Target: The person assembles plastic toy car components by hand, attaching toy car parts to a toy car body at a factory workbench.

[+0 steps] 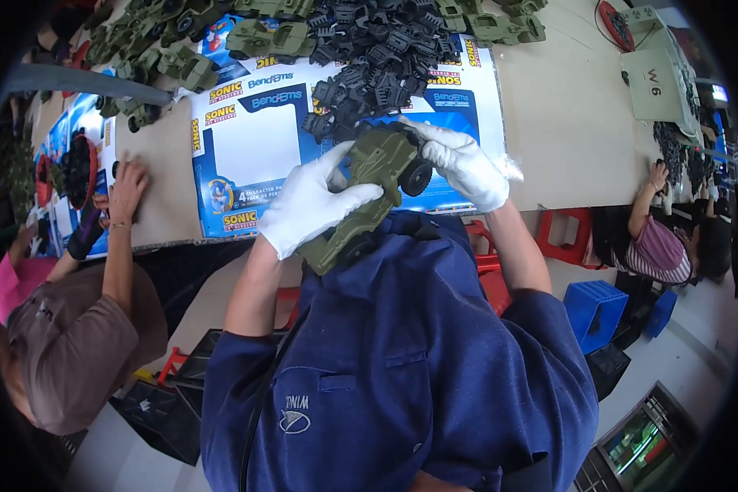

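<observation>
An olive-green toy military truck (377, 160) with black wheels is tilted on its side above the table's near edge. My left hand (307, 205), in a white glove, is closed around the truck's middle, thumb across its side. My right hand (463, 160), gloved as well, is at the truck's front end by a wheel, fingers pinched together. Whether a small part sits between those fingertips is hidden. Just beyond the truck lies a heap of black plastic parts (377, 61).
Under the heap is a blue and white printed sheet (258, 156) on the table (562, 139). More green toy trucks (271, 41) stand at the back. A pale box (662, 78) is at the far right. Co-workers sit left and right; one person's hand (129, 187) rests on the table.
</observation>
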A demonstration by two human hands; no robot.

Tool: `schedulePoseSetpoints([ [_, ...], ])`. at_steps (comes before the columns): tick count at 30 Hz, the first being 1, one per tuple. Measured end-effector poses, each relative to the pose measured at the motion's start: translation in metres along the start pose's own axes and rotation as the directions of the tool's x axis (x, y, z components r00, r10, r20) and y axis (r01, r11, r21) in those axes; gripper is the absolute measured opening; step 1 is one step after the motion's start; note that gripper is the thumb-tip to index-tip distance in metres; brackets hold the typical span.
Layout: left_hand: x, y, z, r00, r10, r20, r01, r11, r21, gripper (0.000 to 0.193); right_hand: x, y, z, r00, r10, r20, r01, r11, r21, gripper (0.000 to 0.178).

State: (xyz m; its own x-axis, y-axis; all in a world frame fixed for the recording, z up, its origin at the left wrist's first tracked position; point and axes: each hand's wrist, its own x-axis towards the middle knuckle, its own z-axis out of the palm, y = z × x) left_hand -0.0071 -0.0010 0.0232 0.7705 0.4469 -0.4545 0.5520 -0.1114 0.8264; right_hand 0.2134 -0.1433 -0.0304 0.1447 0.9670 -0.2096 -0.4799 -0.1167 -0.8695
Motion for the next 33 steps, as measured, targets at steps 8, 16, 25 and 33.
schedulePoseSetpoints([
  [8,0.000,0.009,0.001,1.000,-0.005,-0.011,0.006,0.997,0.077,0.079,-0.004,-0.006,-0.006,1.000,0.002,0.002,-0.002,0.988,-0.154,0.044],
  [16,-0.001,0.022,0.013,0.992,-0.035,-0.121,0.050,0.991,0.121,0.075,0.004,-0.028,-0.008,0.958,-0.107,0.265,0.279,0.553,-0.785,0.081],
  [25,0.055,-0.020,0.036,0.776,0.425,-0.467,-0.597,0.735,-0.322,0.098,0.017,-0.038,0.016,0.957,-0.233,0.170,0.284,0.659,-0.696,0.106],
  [33,0.046,-0.002,0.047,0.701,0.509,-0.499,-0.659,0.730,-0.182,0.066,0.010,-0.020,0.061,0.879,-0.472,0.063,0.414,0.692,-0.592,0.096],
])
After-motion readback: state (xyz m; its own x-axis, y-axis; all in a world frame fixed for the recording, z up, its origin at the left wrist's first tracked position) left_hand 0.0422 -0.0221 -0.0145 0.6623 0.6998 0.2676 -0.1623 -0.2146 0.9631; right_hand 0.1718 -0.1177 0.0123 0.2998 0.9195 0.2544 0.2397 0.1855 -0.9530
